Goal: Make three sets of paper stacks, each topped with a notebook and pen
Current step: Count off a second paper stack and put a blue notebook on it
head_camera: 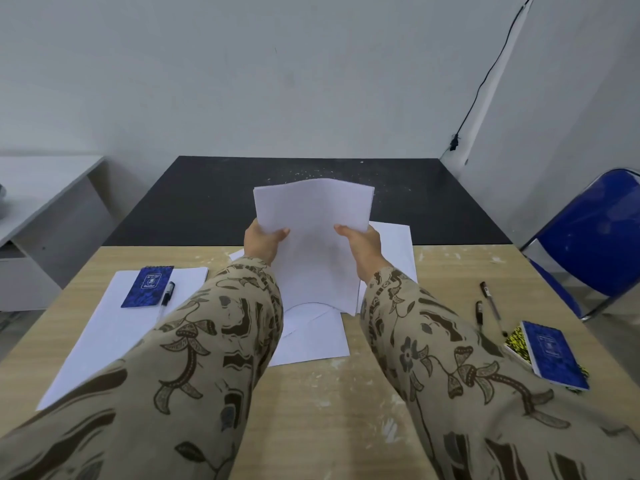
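Observation:
My left hand (pixel 262 241) and my right hand (pixel 363 247) grip the two side edges of a bundle of white sheets (pixel 313 216), held upright above the table's middle. Under it lie loose white papers (pixel 311 341), some reaching back to the right (pixel 398 247). On the left a paper stack (pixel 104 337) carries a blue notebook (pixel 148 287) with a pen (pixel 167 294) beside it. Two pens (pixel 486 306) lie at the right, and nearer me a blue notebook (pixel 552 355) rests on a yellow-black one (pixel 517 342).
The wooden table (pixel 329 410) meets a black table (pixel 242 202) behind it. A blue folding chair (pixel 595 244) stands at the right. A grey desk (pixel 41 195) is at the left. A black cable (pixel 485 81) runs down the wall.

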